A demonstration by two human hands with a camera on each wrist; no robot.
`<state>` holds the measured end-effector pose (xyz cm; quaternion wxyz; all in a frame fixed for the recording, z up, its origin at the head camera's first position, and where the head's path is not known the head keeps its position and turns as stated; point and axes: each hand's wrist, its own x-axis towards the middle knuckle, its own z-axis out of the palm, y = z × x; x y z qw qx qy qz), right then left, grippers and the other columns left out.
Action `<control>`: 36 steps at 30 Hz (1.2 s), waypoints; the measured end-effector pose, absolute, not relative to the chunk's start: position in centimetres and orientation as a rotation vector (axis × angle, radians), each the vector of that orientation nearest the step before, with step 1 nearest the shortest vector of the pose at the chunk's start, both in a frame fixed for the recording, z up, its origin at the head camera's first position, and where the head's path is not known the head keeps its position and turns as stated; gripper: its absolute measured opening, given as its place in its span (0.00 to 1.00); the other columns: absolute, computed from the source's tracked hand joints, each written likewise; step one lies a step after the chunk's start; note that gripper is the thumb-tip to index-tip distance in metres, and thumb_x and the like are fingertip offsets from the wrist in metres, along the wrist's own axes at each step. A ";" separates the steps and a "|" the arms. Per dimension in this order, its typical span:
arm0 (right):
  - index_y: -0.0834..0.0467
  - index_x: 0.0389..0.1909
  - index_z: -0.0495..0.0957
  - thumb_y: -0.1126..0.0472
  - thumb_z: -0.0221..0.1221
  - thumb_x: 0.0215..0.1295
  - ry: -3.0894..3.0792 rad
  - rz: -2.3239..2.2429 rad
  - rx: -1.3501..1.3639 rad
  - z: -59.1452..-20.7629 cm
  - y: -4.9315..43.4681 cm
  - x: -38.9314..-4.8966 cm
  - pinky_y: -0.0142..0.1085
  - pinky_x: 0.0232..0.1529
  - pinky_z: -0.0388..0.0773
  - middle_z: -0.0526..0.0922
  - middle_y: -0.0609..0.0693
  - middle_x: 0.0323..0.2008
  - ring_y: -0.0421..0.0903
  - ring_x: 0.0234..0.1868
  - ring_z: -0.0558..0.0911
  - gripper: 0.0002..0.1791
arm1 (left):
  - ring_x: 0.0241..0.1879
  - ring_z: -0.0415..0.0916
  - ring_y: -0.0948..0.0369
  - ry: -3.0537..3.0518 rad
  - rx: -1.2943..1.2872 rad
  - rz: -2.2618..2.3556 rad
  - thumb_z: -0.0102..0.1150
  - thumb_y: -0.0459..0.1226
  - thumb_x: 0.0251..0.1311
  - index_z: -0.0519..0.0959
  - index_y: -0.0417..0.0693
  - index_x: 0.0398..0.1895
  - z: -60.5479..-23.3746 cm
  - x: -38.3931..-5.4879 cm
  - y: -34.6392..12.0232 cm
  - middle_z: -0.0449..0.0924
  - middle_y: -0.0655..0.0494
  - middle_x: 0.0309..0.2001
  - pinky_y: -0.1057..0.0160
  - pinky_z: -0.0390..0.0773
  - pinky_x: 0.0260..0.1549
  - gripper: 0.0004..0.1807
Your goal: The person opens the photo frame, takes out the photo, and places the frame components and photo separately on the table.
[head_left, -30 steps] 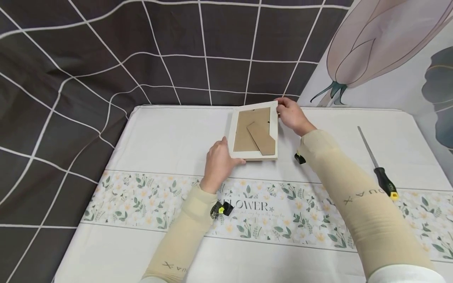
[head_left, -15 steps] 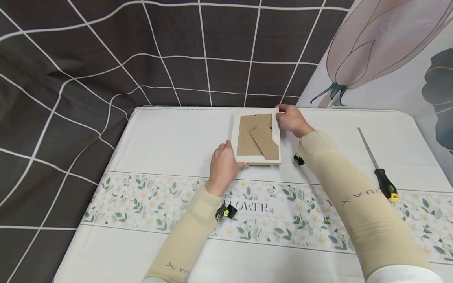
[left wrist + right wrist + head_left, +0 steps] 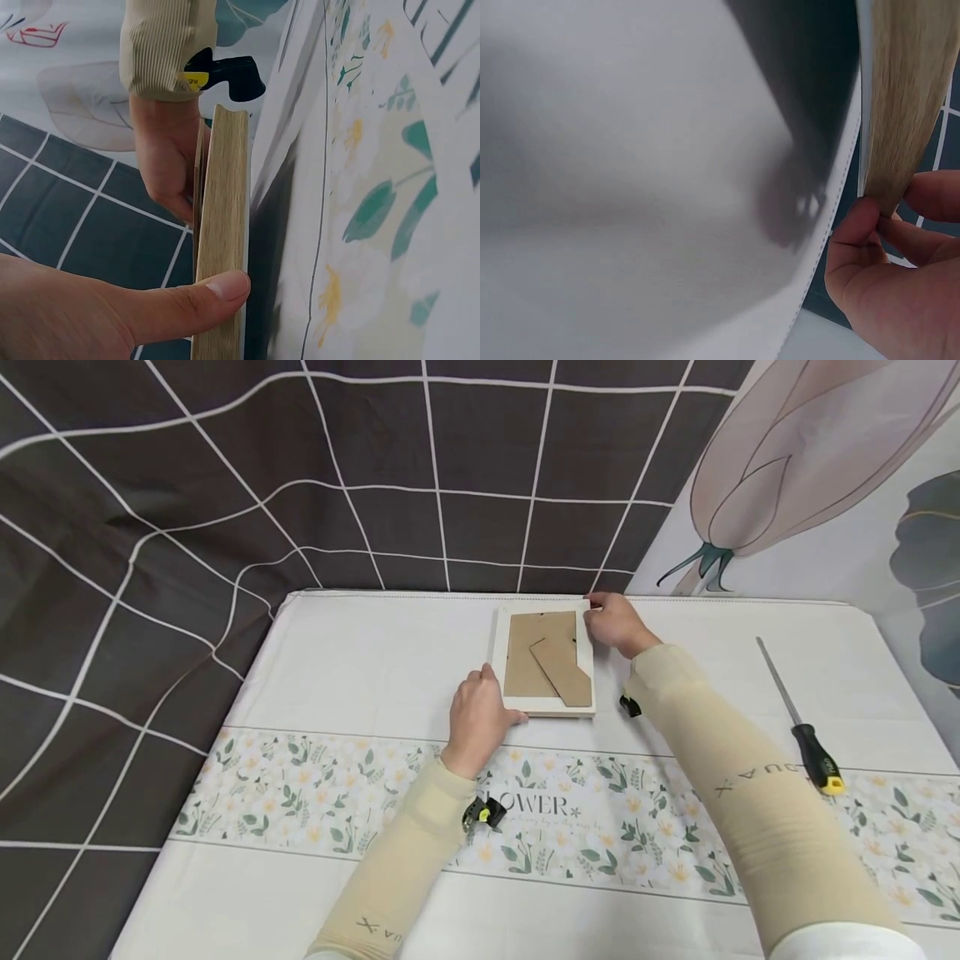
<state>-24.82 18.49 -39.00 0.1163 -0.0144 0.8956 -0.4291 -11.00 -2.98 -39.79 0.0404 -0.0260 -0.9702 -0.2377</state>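
Observation:
A picture frame (image 3: 521, 664) lies back side up between both hands, close over the white tablecloth. Its back has a pale border, a brown backing board and a folded brown stand leg (image 3: 564, 677). My left hand (image 3: 477, 722) grips the near left corner; in the left wrist view its thumb (image 3: 217, 292) crosses the wood-grain edge (image 3: 225, 187). At the far right corner, my right hand (image 3: 618, 625) pinches the frame, fingers and thumb around the corner in the right wrist view. The front of the frame faces down, hidden in the head view.
A screwdriver (image 3: 806, 727) with a black and yellow handle lies on the right of the tablecloth (image 3: 375, 652). A dark gridded curtain (image 3: 480, 460) hangs behind and to the left. A flower-print cloth (image 3: 757, 485) covers the back right.
Both hands have brought the picture frame lower and slightly nearer to me, and its tilt has straightened. The screwdriver stays where it was.

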 end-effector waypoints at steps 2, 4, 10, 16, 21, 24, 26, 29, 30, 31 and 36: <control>0.75 0.69 0.64 0.70 0.41 0.67 2.622 -1.256 -0.034 -39.1 18.4 -24.9 0.44 0.56 0.69 0.72 0.69 0.59 0.58 0.56 0.70 0.29 | 0.46 0.82 0.43 -2.977 -0.075 -0.722 0.85 0.45 0.36 0.70 0.21 0.63 -39.7 -11.0 -2.9 0.81 0.32 0.48 0.53 0.82 0.50 0.54; 0.74 0.69 0.64 0.70 0.41 0.67 2.625 -1.251 -0.031 -39.1 18.2 -24.9 0.43 0.55 0.69 0.72 0.68 0.58 0.57 0.55 0.70 0.29 | 0.47 0.82 0.43 -2.986 -0.072 -0.710 0.85 0.45 0.36 0.69 0.21 0.63 -39.7 -11.0 -2.9 0.81 0.32 0.48 0.53 0.82 0.50 0.54; 0.75 0.70 0.61 0.71 0.43 0.67 2.629 -1.232 -0.035 -39.1 18.1 -24.9 0.45 0.61 0.68 0.70 0.70 0.61 0.58 0.57 0.68 0.30 | 0.48 0.82 0.42 -3.004 -0.066 -0.665 0.85 0.45 0.37 0.69 0.21 0.64 -39.8 -11.1 -2.7 0.80 0.31 0.50 0.53 0.82 0.50 0.54; 0.75 0.73 0.56 0.71 0.44 0.68 2.602 -1.195 -0.018 -39.3 18.3 -24.8 0.50 0.68 0.64 0.67 0.71 0.65 0.59 0.61 0.66 0.32 | 0.47 0.82 0.43 -3.013 -0.084 -0.615 0.85 0.46 0.38 0.69 0.21 0.64 -39.8 -11.1 -2.4 0.80 0.32 0.49 0.54 0.82 0.49 0.54; 0.75 0.74 0.54 0.71 0.45 0.69 2.582 -1.196 -0.021 -39.5 18.5 -24.8 0.51 0.70 0.63 0.65 0.71 0.67 0.59 0.63 0.66 0.32 | 0.47 0.83 0.44 -3.009 -0.083 -0.576 0.85 0.46 0.37 0.69 0.21 0.64 -39.8 -11.1 -2.3 0.81 0.32 0.48 0.55 0.83 0.49 0.54; 0.74 0.74 0.53 0.70 0.46 0.70 2.573 -1.196 -0.013 -39.6 18.5 -24.8 0.51 0.71 0.63 0.64 0.71 0.68 0.59 0.64 0.66 0.32 | 0.47 0.82 0.44 -3.011 -0.078 -0.570 0.85 0.45 0.37 0.69 0.21 0.64 -39.8 -11.1 -2.3 0.81 0.32 0.49 0.54 0.83 0.49 0.54; 0.74 0.74 0.53 0.70 0.46 0.70 2.569 -1.194 -0.010 -39.6 18.5 -24.8 0.51 0.71 0.63 0.64 0.71 0.68 0.60 0.65 0.66 0.33 | 0.47 0.82 0.43 -3.018 -0.078 -0.570 0.85 0.46 0.37 0.69 0.21 0.64 -39.8 -11.1 -2.3 0.81 0.32 0.49 0.54 0.83 0.49 0.55; 0.74 0.74 0.53 0.70 0.46 0.70 2.577 -1.180 -0.015 -39.6 18.6 -24.6 0.52 0.71 0.62 0.64 0.71 0.68 0.61 0.65 0.66 0.33 | 0.47 0.82 0.44 -3.023 -0.086 -0.566 0.85 0.46 0.37 0.69 0.21 0.64 -39.9 -11.0 -2.3 0.81 0.32 0.50 0.54 0.83 0.48 0.54; 0.74 0.74 0.53 0.70 0.46 0.70 2.578 -1.179 -0.017 -39.7 18.6 -24.4 0.52 0.71 0.62 0.64 0.71 0.68 0.61 0.66 0.66 0.33 | 0.47 0.82 0.44 -3.024 -0.087 -0.567 0.85 0.46 0.37 0.69 0.21 0.64 -39.9 -11.0 -2.3 0.81 0.32 0.50 0.54 0.83 0.48 0.54; 0.74 0.74 0.53 0.70 0.46 0.70 2.581 -1.176 -0.020 -39.7 18.6 -24.3 0.52 0.71 0.62 0.64 0.71 0.68 0.61 0.66 0.66 0.33 | 0.47 0.82 0.44 -3.024 -0.089 -0.572 0.85 0.46 0.37 0.69 0.21 0.64 -39.9 -10.9 -2.3 0.81 0.32 0.50 0.54 0.83 0.47 0.54; 0.73 0.75 0.52 0.69 0.47 0.70 2.583 -1.183 -0.026 -40.0 19.0 -23.8 0.52 0.71 0.62 0.64 0.70 0.69 0.62 0.68 0.66 0.34 | 0.45 0.82 0.45 -3.047 -0.115 -0.585 0.86 0.48 0.36 0.70 0.22 0.63 -40.0 -11.0 -2.6 0.81 0.34 0.48 0.54 0.84 0.43 0.55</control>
